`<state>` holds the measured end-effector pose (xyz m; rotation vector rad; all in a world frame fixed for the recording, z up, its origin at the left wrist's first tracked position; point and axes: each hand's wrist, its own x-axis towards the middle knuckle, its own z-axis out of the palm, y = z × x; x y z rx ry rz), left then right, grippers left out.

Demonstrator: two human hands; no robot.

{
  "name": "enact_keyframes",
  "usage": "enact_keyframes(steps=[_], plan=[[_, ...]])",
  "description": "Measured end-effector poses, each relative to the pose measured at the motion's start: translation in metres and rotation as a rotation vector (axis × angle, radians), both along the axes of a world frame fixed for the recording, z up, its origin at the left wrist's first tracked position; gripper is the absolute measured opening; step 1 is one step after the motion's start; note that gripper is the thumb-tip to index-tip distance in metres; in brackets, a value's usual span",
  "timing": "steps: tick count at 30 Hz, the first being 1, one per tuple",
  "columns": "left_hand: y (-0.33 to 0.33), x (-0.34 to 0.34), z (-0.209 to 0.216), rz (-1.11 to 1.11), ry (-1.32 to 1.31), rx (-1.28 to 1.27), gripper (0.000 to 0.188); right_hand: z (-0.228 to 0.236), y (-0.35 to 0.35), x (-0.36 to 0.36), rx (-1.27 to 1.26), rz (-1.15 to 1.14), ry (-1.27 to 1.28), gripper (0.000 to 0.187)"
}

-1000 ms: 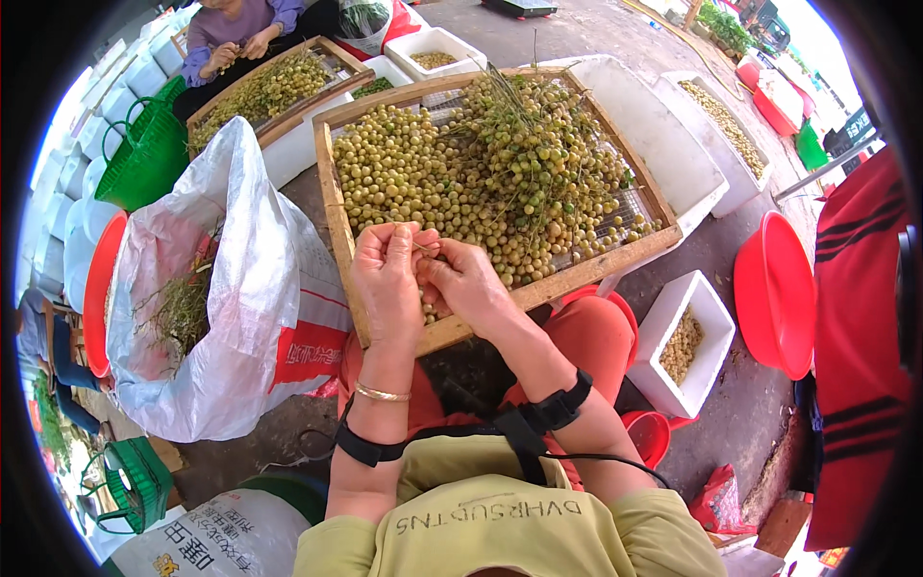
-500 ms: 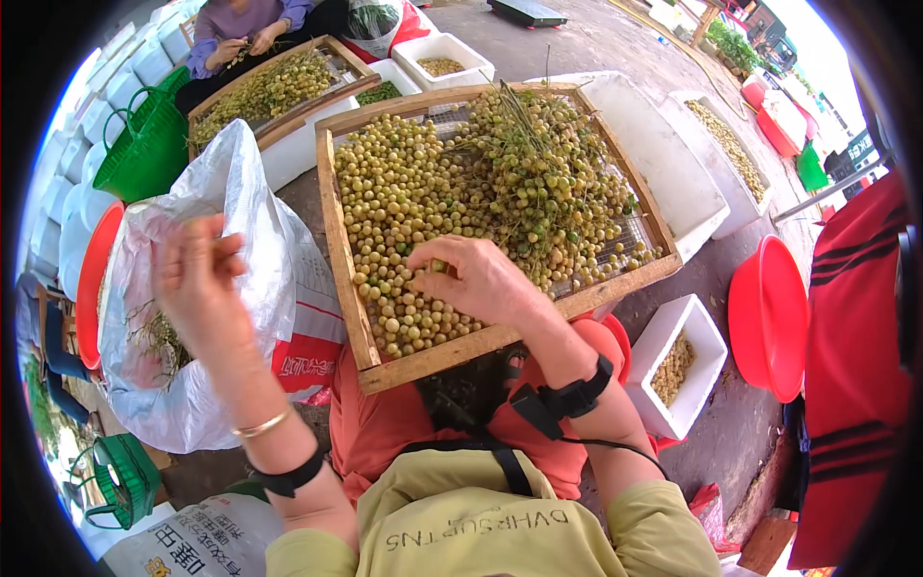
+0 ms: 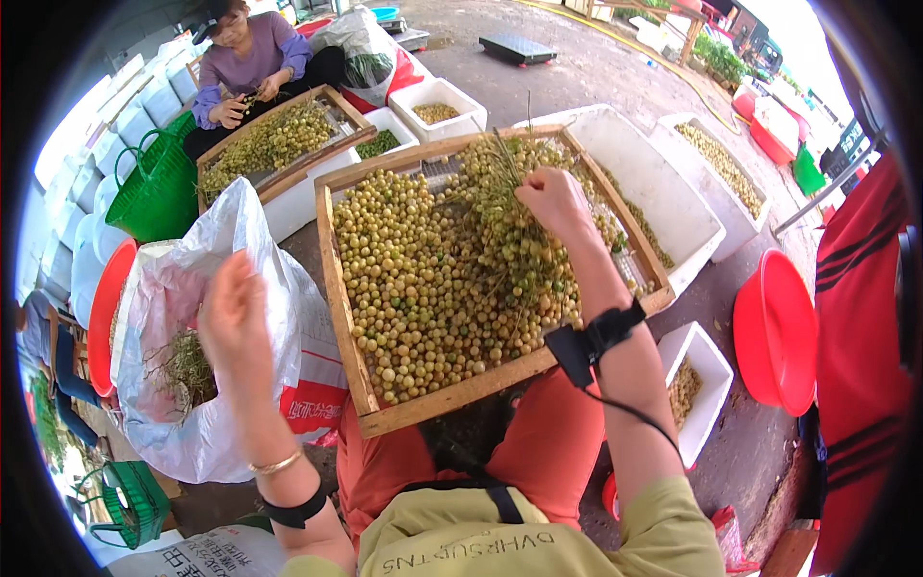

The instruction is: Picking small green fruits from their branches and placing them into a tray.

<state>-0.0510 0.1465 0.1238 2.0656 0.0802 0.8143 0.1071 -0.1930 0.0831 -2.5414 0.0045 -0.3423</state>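
Observation:
A wooden-framed mesh tray (image 3: 343,317) lies tilted in front of me, holding loose, small, round yellow-green fruit (image 3: 404,288). On its right half are fruit bunches (image 3: 519,255) with thin green stems. My right hand (image 3: 558,204) is closed at the stems of these bunches; its fingertips are partly hidden. My left hand (image 3: 236,308) is raised beside the tray, over the near side of a white plastic sack (image 3: 207,438). Motion smears its fingers, and I cannot make out anything in them. Bare stalks (image 3: 187,365) lie inside the sack.
Across from me a person (image 3: 255,58) handles fruit over another wooden tray (image 3: 317,159). White foam boxes (image 3: 663,183) of fruit stand behind and right of my tray. A red basin (image 3: 774,327) is at the right, a green basket (image 3: 154,188) at the left.
My right hand has moved from the loose fruit at the tray's near middle to the stems at upper right. The left hand remains near the sack, slightly lower. The view has tilted up.

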Motion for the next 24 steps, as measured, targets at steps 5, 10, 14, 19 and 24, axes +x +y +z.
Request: enact_keyframes(steps=[5, 10, 14, 19, 24], plan=[[-0.118, 0.066, -0.016, -0.432, 0.256, -0.168, 0.034, 0.014, -0.013, -0.039, 0.217, -0.067, -0.197, 0.019], [-0.199, 0.126, -0.055, -0.379, 0.257, 0.139, 0.063, 0.021, -0.017, -0.049, 0.398, -0.021, -0.152, 0.022], [-0.24, 0.158, -0.059, -0.307, 0.321, 0.208, 0.066, -0.012, -0.052, -0.014, 0.406, 0.046, -0.074, 0.032], [-0.231, 0.154, -0.055, -0.536, 0.31, 0.06, 0.034, -0.031, -0.051, -0.017, 0.56, 0.316, 0.071, 0.045], [-0.186, 0.143, -0.044, -0.94, 0.434, -0.619, 0.022, -0.017, -0.039, -0.028, 0.454, 0.386, 0.028, 0.04]])
